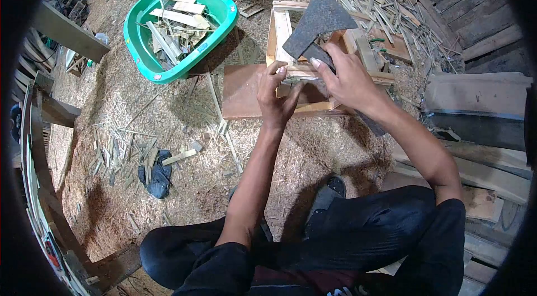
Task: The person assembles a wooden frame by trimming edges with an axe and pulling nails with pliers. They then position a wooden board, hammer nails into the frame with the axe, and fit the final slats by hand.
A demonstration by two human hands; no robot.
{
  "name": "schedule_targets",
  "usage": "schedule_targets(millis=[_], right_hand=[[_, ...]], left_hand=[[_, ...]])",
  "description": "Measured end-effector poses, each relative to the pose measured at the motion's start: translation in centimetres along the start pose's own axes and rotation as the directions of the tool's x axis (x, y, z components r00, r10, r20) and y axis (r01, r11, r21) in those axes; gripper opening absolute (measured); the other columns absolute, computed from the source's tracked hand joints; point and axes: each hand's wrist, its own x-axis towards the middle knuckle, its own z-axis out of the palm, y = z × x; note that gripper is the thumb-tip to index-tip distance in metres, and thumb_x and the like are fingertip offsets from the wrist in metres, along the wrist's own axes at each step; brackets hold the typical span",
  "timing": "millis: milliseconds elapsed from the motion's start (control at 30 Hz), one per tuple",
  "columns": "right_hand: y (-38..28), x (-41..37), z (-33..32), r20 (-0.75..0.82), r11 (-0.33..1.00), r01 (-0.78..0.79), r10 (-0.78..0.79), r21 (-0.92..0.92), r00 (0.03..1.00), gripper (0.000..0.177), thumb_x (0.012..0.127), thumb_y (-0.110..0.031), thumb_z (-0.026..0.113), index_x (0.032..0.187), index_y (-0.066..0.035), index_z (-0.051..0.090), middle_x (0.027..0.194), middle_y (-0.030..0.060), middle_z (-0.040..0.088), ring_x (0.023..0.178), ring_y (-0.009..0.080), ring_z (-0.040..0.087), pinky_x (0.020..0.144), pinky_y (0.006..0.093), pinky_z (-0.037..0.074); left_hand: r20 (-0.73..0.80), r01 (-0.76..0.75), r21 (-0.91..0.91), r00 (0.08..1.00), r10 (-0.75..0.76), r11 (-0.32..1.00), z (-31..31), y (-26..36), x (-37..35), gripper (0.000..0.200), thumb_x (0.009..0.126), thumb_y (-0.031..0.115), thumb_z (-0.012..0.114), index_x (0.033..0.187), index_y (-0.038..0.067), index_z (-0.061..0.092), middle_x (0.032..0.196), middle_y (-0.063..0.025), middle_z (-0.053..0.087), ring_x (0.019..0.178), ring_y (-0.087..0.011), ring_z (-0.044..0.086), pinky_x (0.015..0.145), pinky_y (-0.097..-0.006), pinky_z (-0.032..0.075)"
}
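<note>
An axe with a broad dark head [319, 19] is in my right hand [352, 81], whose fingers wrap round its handle just below the head. The handle's lower end shows beneath my forearm. My left hand [275, 97] pinches the near edge of a wooden frame [282, 33], close to the axe. What lies between its fingertips is too small to tell. The frame rests on a brown board [240, 92] on the ground.
A green basin [134, 44] of wood scraps stands at the upper left. Wood strips [380, 2] are heaped at the upper right. Planks [481, 178] lie at the right. A dark plastic bag [159, 176] lies on shavings left of my arm.
</note>
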Motion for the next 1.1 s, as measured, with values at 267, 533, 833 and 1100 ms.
schedule_targets(millis=[267,533,833,1100], right_hand=[[0.2,0.2,0.2,0.008,1.0,0.006,-0.006,-0.01,1.0,0.028,0.098,-0.018,0.052,0.106,0.008,0.052,0.075,0.0274,0.065,0.073,0.0412,0.068,0.064,0.0482,0.05],[0.1,0.5,-0.4,0.054,0.999,-0.018,0.02,-0.042,0.998,0.031,0.098,-0.02,0.052,0.109,0.009,0.051,0.077,0.0279,0.065,0.075,0.0405,0.068,0.068,0.0482,0.05],[0.8,0.9,-0.8,0.077,1.0,-0.029,0.029,0.01,0.997,0.029,0.097,-0.021,0.053,0.105,0.007,0.051,0.078,0.0281,0.065,0.077,0.0409,0.068,0.069,0.0492,0.049],[0.4,0.5,-0.3,0.062,0.999,-0.011,0.013,-0.037,0.998,0.025,0.096,-0.018,0.052,0.102,0.006,0.051,0.077,0.0279,0.064,0.076,0.0432,0.067,0.067,0.0494,0.049]], left_hand=[[0.173,0.422,-0.381,0.907,-0.385,0.823,-0.9,0.6,0.6,0.051,0.077,-0.004,0.077,0.119,0.002,0.048,0.122,-0.0131,0.056,0.116,-0.0209,0.057,0.083,-0.0295,0.059],[0.229,0.406,-0.368,0.912,-0.341,0.837,-2.1,0.1,1.6,0.051,0.072,-0.006,0.081,0.118,0.0,0.059,0.104,-0.0054,0.059,0.086,-0.0106,0.062,0.076,-0.0229,0.059],[0.186,0.273,-0.364,0.958,-0.218,0.89,-2.0,-0.5,1.5,0.044,0.072,-0.007,0.08,0.111,0.002,0.064,0.107,-0.0059,0.062,0.095,-0.0105,0.059,0.079,-0.0226,0.059],[0.209,0.414,-0.299,0.907,-0.364,0.86,-1.9,1.2,1.9,0.037,0.073,0.002,0.082,0.107,0.005,0.067,0.111,-0.0073,0.063,0.094,-0.0148,0.063,0.078,-0.0275,0.059]])
